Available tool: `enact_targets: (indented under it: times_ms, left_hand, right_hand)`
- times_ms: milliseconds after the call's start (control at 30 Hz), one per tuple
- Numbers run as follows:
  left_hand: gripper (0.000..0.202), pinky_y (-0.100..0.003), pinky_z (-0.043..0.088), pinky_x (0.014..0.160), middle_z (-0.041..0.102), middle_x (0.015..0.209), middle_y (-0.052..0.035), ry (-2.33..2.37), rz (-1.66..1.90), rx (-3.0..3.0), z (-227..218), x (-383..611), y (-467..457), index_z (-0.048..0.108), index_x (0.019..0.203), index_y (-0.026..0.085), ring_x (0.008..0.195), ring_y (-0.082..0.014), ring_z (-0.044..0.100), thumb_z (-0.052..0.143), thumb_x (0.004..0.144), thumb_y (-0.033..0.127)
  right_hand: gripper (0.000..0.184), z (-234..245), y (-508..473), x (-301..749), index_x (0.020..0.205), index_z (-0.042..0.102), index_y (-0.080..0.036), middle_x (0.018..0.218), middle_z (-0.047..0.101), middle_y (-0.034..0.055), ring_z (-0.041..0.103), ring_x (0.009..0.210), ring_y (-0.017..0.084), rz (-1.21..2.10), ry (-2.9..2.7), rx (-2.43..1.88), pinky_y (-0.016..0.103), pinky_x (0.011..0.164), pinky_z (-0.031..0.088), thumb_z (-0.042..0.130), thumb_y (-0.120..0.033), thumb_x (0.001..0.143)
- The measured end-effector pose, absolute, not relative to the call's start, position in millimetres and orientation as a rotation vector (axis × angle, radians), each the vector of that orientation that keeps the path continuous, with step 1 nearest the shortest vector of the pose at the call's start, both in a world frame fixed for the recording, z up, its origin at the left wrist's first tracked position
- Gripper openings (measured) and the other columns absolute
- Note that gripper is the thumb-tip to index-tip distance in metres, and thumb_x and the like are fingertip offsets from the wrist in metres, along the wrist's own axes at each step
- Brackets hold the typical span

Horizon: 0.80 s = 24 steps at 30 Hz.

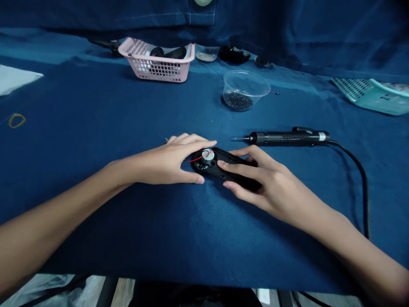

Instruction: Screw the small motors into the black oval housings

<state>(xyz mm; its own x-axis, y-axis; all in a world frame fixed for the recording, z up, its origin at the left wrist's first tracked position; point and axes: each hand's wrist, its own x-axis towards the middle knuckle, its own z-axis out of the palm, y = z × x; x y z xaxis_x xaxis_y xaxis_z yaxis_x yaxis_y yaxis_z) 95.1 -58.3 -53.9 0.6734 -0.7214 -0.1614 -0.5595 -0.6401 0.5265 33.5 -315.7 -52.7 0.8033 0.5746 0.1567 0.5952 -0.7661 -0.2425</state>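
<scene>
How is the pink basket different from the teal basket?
The pink basket is pink, but the teal basket is blue-green. The pink basket stands upright with black things inside, while the teal basket looks tipped over, with nothing showing inside. You can see all of the pink basket, but the picture's edge cuts off the teal basket. Both are baskets with lots of little holes in their sides.

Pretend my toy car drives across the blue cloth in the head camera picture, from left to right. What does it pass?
Yellow rubber band → pink plastic basket → clear plastic bowl of black granules → teal plastic basket
</scene>
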Motion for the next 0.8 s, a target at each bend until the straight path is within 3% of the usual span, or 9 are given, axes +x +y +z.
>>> enact_targets:
  times_ms: [333,800]
  left_hand:
    - [0.064,-0.037,0.032,0.108,0.045,0.146,0.0077,-0.948,-0.448,2.375,-62.3,95.2,-64.9,0.032,0.146,0.046,0.132,-0.0271,0.038,0.059,0.088,0.058]
    - [0.07,-0.027,0.03,0.107,0.044,0.147,0.0108,-0.996,-0.413,2.368,-67.5,98.3,-62.4,0.03,0.146,0.045,0.132,-0.0196,0.042,0.067,0.086,0.048]
  right_hand:
    - [0.043,-54.7,-316.8,34.0,0.133,0.058,-0.031,0.131,0.05,0.0066,0.065,0.104,0.015,-0.134,-0.897,-2.707,0.034,0.092,0.058,0.053,-0.045,0.092]
    - [0.042,-66.1,-316.0,31.8,0.131,0.056,-0.027,0.134,0.048,0.0058,0.049,0.129,0.013,-0.175,-0.845,-2.585,0.028,0.111,0.044,0.057,-0.035,0.09]
